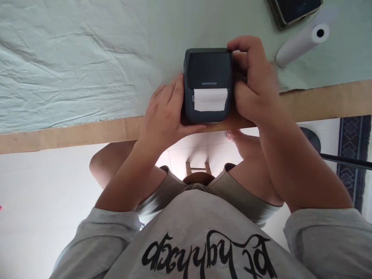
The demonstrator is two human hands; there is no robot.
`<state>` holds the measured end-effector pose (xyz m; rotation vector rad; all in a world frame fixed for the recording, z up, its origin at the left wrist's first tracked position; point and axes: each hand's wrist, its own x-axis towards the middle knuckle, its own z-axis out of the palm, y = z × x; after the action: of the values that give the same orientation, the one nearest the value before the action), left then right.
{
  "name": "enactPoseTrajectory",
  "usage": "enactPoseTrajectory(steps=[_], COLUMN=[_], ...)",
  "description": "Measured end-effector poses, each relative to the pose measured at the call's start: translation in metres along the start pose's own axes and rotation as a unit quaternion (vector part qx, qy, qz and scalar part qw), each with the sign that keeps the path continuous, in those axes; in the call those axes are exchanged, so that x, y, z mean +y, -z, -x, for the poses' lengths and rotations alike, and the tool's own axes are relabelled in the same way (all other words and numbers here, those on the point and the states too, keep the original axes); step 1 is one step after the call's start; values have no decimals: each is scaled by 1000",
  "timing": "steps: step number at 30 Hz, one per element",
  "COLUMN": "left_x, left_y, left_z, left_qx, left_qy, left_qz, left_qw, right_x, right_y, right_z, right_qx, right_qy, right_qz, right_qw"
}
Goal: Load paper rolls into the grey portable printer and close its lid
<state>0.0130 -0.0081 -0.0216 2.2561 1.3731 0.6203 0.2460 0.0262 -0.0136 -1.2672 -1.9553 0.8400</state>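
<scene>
A dark label printer (pixel 208 69) stands at the front edge of the table. A short strip of white paper (pixel 210 99) sticks out of its slot. Along the printer's left side lie the fingers of my left hand (pixel 165 108), with the thumb reaching around its near side. My right hand (pixel 253 79) is curled at the opposite side, its index fingertip touching the far right corner. The undersides of those right fingers are hidden. Just right of this hand is a white paper roll (pixel 299 46) with a dark hole in its end.
A dark phone-like device (pixel 296 9) in a case lies at the back right. Pale green wrinkled cloth (pixel 72 58) covers the table, leaving a bare wooden edge (pixel 72 131) toward me. Below are my legs, a wooden stool (pixel 198 177) and a patterned dark mat (pixel 353 151).
</scene>
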Motion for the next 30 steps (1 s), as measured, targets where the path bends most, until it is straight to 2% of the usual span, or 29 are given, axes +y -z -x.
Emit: enactPoseTrajectory(steps=[3,8,17,23,30], left_x=[6,7,7,8,8], left_y=[3,3,3,0,-1], left_z=[0,0,3,2,2], left_qx=[-8,-18,-16,-5,-2], left_qy=[12,21,11,16,19], left_qz=[-9,-21,-42,-68,-102], left_qw=[1000,999,999,998,995], right_x=[-5,-8,-4,-5,-1], right_y=[0,1,0,1,3], right_z=[0,1,3,6,7], right_qx=[26,25,28,23,24], right_qy=[24,0,2,16,34], right_qz=[21,38,49,29,55], right_qw=[999,999,998,999,998])
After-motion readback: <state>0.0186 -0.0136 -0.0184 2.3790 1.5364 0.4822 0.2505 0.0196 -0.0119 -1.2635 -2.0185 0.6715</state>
